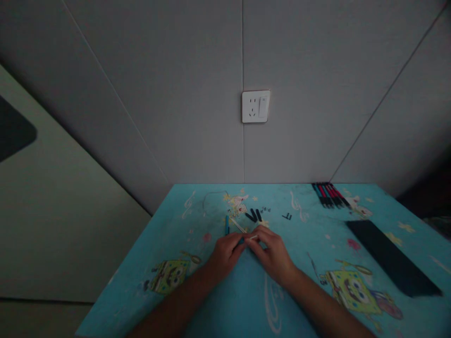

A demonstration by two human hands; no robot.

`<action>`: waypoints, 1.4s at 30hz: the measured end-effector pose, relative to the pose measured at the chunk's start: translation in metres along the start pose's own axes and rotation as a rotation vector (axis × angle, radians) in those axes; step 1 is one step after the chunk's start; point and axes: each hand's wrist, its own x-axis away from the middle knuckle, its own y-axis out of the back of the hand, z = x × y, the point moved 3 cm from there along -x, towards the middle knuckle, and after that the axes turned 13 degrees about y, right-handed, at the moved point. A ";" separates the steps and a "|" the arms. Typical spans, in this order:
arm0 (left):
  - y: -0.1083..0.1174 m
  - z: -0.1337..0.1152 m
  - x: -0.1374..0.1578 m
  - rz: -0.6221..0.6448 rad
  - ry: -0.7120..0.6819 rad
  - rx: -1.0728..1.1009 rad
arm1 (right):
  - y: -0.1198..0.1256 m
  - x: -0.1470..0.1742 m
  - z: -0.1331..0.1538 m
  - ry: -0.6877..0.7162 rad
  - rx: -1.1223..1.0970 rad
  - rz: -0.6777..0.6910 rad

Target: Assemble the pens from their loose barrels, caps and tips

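Observation:
My left hand (225,253) is closed, its fingertips pinching a short blue piece that looks like a pen barrel, mostly hidden by the fingers. My right hand (270,256) meets it fingertip to fingertip, pinching a thin white stick (253,237) that resembles a pen refill. Just beyond the hands lie a blue pen barrel (227,225) and another slim white refill (237,224). Several short black pen parts (253,215) rest behind my right hand. Small black clip-like pieces (287,216) are farther right, with tiny dark bits (266,209) nearby.
Several assembled-looking pens (331,195), blue, red and black, lie in a row at the table's back right. A dark flat rectangular sheet or pouch (391,256) is on the right. The blue cartoon-print tablecloth (141,267) runs back to a grey wall with a socket (255,106).

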 end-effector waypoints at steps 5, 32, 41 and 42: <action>0.003 0.001 0.001 -0.043 -0.110 -0.047 | 0.004 0.001 0.011 0.157 0.078 0.015; 0.017 -0.010 -0.007 -0.342 0.143 0.659 | -0.006 0.011 0.013 -0.072 0.123 0.021; 0.008 -0.007 -0.006 -0.178 0.202 0.502 | -0.018 0.015 0.005 -0.181 0.085 0.077; 0.008 -0.011 -0.005 -0.158 0.176 0.475 | -0.019 0.014 0.005 -0.169 0.088 0.090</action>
